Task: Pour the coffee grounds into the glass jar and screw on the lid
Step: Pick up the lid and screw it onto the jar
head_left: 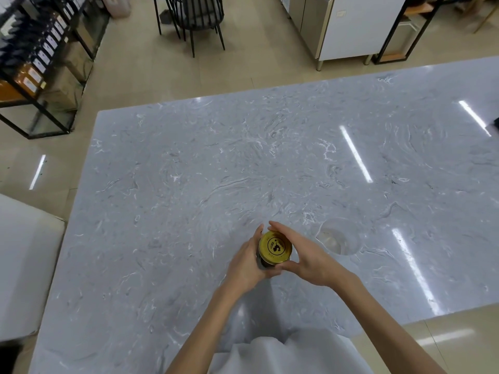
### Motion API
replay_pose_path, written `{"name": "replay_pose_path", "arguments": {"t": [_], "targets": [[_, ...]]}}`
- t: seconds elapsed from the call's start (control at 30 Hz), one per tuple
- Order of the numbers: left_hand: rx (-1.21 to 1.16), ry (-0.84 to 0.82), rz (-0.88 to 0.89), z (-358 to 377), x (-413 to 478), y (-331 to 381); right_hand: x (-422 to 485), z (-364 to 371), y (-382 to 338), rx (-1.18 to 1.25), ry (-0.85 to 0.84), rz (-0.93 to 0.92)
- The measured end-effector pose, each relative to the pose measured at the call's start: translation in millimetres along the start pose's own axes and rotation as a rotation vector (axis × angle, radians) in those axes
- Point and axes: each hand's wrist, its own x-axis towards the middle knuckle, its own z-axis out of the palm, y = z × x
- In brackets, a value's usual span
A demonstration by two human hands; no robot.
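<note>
A glass jar (262,263) with dark contents stands on the grey marble table (189,171), mostly hidden by my hands. A gold lid (275,248) with a dark printed emblem sits on top of the jar. My left hand (247,263) wraps around the jar's side from the left. My right hand (302,255) curls over the lid's rim from the right, fingers over its far edge and thumb at its near edge. An empty clear glass cup (339,236) with a small spout stands just to the right of my right hand.
The table's left edge runs beside a white seat (24,265). Beyond the far edge are a black chair (194,17), a black shelf rack (37,63) with bottles and a white cabinet (348,25). A dark object (495,123) lies at the right edge.
</note>
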Motion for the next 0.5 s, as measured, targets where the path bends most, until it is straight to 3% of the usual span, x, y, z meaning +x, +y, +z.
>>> {"name": "replay_pose_path", "arguments": {"t": [0.1,0.3,0.5], "targets": [[0.014,0.0,0.004,-1,-1,1,2,-8,-7,-0.077,-0.011,-0.014],[0.013,-0.013,0.007,-1,3,4,0,13,-24,-0.268,0.212,0.002],[0.004,-0.008,0.052,-2,-1,3,-4,11,-28,-0.325,0.118,-0.105]]}}
